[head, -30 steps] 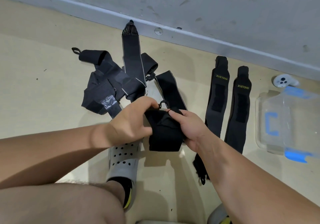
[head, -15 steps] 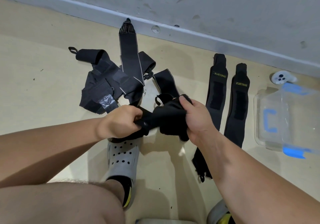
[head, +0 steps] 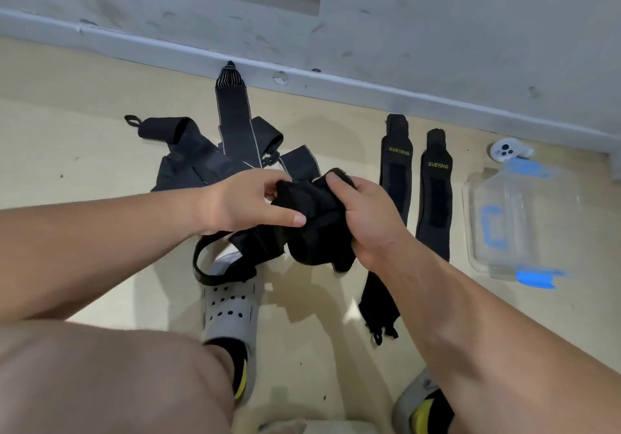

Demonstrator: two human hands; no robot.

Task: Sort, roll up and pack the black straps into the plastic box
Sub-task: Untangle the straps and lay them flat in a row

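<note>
My right hand (head: 366, 218) grips a bunched, partly rolled black strap (head: 312, 228) above the floor. My left hand (head: 245, 203) pinches the same strap's left side with thumb and fingers; its loose tail (head: 218, 265) loops down over my shoe. A tangled pile of black straps (head: 208, 158) lies on the floor behind my hands. Two flat straps marked XUEYING (head: 398, 171) (head: 437, 198) lie side by side to the right. The clear plastic box (head: 524, 221) with blue clips lies at the far right.
A white controller (head: 505, 149) sits by the wall behind the box. My grey perforated shoe (head: 228, 306) is under the strap's tail, my other shoe (head: 420, 403) at the bottom. A grey wall and skirting (head: 336, 87) bound the beige floor.
The strap has been wound further into a thicker bundle in my right hand. My left hand shifted from gripping the tail to pinching the bundle's side; the tail now hangs lower over my shoe.
</note>
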